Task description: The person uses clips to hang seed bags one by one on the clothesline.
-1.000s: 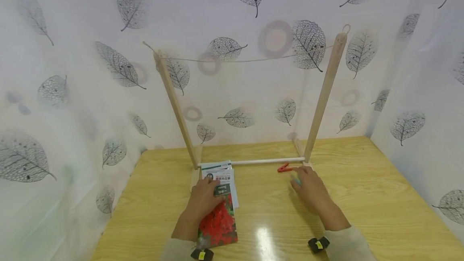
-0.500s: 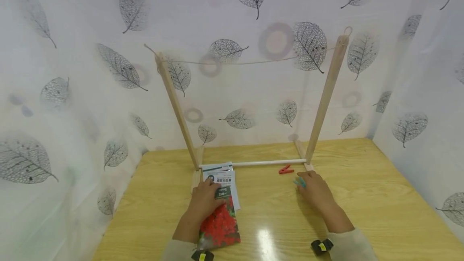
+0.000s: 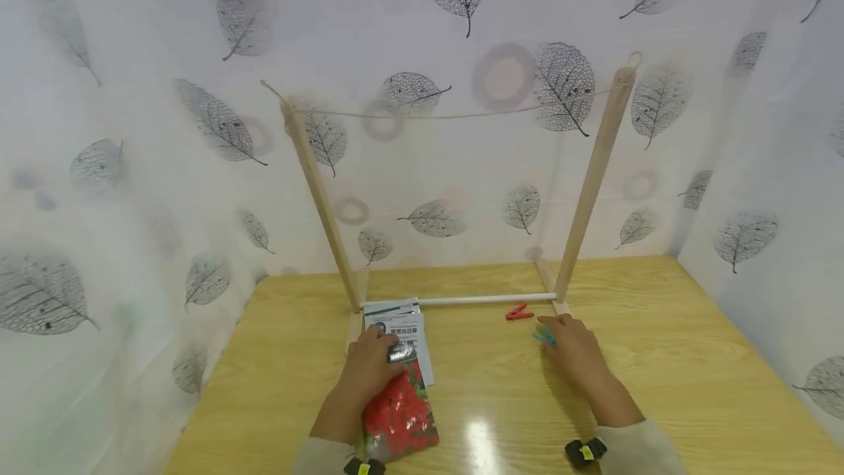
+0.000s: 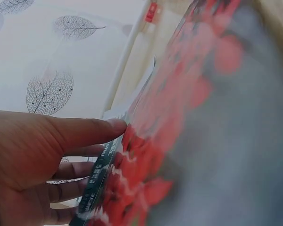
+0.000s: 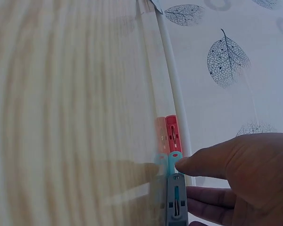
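My left hand [image 3: 371,366] grips a seed packet [image 3: 398,416] with red flowers and a dark green printed band. In the left wrist view, the thumb [image 4: 114,127] lies on its front near the band while the other fingers reach behind. White printed packets [image 3: 414,328] lie partly beneath it. At right, my right hand [image 3: 576,350] pinches a teal clothespin [image 3: 544,336] low at the tabletop. The thumb tip touches its edge in the right wrist view, where a grey clothespin [image 5: 177,202] sits closer to the camera. A red clothespin [image 3: 519,312] lies just beyond, apart from the fingers.
Two wooden posts [image 3: 596,182] stand on the table [image 3: 488,372], with a string [image 3: 448,117] stretched between their tops. A white rod [image 3: 488,300] joins them near the base. Leaf-patterned sheeting [image 3: 448,167] encloses the back and sides.
My right hand has drawn back slightly from the red clothespin, and the teal one has shifted a little right with it. The flower packet in my left hand has tilted, with glare on its band.
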The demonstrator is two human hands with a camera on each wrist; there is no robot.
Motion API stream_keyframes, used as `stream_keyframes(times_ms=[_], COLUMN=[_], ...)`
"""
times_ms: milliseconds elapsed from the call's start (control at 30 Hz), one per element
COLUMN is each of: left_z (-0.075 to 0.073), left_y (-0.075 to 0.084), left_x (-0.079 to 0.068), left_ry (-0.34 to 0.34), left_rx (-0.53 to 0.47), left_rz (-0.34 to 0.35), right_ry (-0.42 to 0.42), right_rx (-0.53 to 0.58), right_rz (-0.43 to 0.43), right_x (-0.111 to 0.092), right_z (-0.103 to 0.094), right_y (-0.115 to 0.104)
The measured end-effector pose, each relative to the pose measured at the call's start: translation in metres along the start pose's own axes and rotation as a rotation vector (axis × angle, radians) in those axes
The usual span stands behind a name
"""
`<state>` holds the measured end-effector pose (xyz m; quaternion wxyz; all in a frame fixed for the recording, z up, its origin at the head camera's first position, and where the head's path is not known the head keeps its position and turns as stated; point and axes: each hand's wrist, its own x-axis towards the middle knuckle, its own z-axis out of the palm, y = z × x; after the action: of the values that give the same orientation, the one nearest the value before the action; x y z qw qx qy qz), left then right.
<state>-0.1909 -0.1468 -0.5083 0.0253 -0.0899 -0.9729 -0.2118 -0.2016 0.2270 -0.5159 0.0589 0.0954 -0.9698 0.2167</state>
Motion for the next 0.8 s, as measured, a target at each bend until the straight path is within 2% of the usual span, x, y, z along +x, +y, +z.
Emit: stream_keyframes(times_ms=[500,800], left_z=[0.007,0.003], left_y=[-0.014,-0.012], left_x=[0.005,0.006], left_ry=[-0.032,-0.01], left_rx=[-0.117,-0.119], left_rz=[-0.068,-0.032], right_ry=[-0.011,0.007], right_rx=[-0.045,-0.044], right_rz=[-0.018,-0.023], right_x=[0.0,0.002], right_z=[-0.001,-0.001], right_y=[-0.003,-0.002])
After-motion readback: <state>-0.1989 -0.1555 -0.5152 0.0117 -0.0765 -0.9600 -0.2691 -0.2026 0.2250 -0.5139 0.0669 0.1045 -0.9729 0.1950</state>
